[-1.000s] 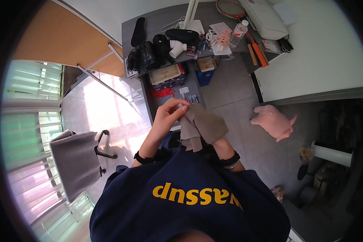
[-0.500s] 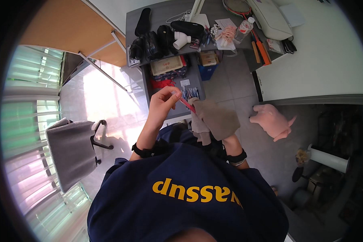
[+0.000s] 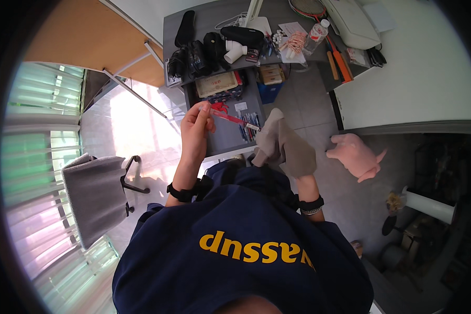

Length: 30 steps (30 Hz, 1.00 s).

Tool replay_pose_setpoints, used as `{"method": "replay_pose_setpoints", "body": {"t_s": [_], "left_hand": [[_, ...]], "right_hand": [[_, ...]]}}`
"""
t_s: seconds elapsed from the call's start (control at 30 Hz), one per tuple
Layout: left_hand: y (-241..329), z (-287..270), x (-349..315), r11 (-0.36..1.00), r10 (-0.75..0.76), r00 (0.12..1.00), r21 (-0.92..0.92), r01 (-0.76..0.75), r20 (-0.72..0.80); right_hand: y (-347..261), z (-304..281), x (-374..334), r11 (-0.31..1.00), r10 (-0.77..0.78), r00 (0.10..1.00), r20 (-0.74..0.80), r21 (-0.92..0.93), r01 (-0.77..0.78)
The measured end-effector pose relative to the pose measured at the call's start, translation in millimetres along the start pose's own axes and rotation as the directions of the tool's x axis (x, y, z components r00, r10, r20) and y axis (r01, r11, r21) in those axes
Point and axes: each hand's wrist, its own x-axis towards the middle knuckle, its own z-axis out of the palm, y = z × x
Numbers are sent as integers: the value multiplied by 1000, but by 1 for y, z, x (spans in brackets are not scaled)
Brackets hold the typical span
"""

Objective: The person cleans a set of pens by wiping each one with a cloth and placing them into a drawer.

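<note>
My left hand [image 3: 196, 125] is raised over the open drawer [image 3: 226, 147], thumb and fingers closed on one end of a slim red pen [image 3: 227, 116]. The pen slants across the drawer, its other end close to a grey-brown cloth [image 3: 288, 144]. That cloth drapes over my right hand [image 3: 305, 182] and hides its fingers; only the part near the wrist shows. The cloth is bunched and held up to the right of the drawer. In the drawer lie several pens [image 3: 250, 125], a red item [image 3: 220, 107] and a patterned box [image 3: 222, 94] with papers on top.
The desk [image 3: 204, 18] carries black cases [image 3: 243, 35], a white bottle [image 3: 235, 51], a clear bottle [image 3: 317, 34] and a printer [image 3: 353, 26]. A blue bin [image 3: 269, 93] stands beside the drawer. A pink plush toy [image 3: 355, 157] lies right; a chair [image 3: 95, 199] stands left.
My left hand has moved left and slightly up, drawing the pen away from the cloth, so more of it shows. The cloth has shifted a little right and changed its folds.
</note>
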Motion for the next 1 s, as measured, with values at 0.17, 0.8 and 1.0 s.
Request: {"method": "replay_pose_setpoints", "body": {"t_s": [0.17,0.8,1.0], "left_hand": [[-12,5,-2,996,-29,1000,-84,29,2],[-21,13,-16,972,-227,953,107,210,200],[-21,20,-13,970,-236,956,91,223,176]], "right_hand": [[-12,15,7,593,547,784,294,524,-611],[-21,2,33,898,310,946,96,296,-324],[0,3,19,3,584,731,352,900,-436]]}}
